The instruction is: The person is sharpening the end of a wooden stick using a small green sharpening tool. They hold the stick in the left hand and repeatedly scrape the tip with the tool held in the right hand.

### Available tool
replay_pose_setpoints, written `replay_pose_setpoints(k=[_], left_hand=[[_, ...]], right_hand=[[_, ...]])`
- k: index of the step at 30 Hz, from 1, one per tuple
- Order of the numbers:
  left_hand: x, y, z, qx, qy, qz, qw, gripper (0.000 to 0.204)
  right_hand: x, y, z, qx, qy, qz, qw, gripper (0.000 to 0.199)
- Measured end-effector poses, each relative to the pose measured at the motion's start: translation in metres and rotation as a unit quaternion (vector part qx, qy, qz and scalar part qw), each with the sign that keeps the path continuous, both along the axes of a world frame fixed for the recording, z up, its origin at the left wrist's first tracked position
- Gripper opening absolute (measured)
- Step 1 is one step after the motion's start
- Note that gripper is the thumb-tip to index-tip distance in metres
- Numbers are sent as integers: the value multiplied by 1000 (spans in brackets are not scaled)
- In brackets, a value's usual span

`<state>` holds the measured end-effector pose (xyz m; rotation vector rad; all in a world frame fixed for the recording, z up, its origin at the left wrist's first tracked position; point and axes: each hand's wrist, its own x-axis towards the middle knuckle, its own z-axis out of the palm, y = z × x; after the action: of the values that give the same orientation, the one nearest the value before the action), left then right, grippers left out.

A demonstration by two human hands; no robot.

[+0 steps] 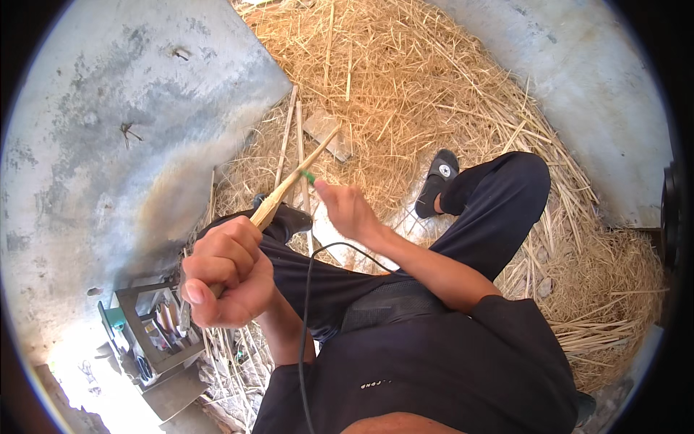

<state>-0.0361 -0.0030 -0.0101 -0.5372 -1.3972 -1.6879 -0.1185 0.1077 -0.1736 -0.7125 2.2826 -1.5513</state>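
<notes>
At left of centre, above the straw-strewn ground: one pale wooden stick (285, 186), tilted, tip pointing up and away. Its far length is seen narrowed to a slender taper; nearer the fist, a rough, splintered face is shown. Shaping is judged partly done, with the rough portion seemingly left to be smoothed; the butt end is mostly hidden.

Left hand (228, 271): fingers wrapped tightly around the stick.

Right hand (350, 210): fingers curled, apparently closed on a small green item (309, 176), set close against the stick; contact cannot be confirmed.

Beyond: two long slats (283, 145), laid beside a flat slab (315, 126); loose straw (405, 79), heaped.

Lower left: one open wooden box (182, 354), filled with assorted small articles.
</notes>
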Motion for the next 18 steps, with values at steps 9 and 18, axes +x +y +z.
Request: replay_pose_setpoints(k=[9,18], left_hand=[[2,-15,4,-117,16,-116,986,45],[0,-20,14,-175,6,-208,962,46]], right_hand=[[3,19,32,-10,0,25,1000,56],[14,26,44,60,114,73,989,57]])
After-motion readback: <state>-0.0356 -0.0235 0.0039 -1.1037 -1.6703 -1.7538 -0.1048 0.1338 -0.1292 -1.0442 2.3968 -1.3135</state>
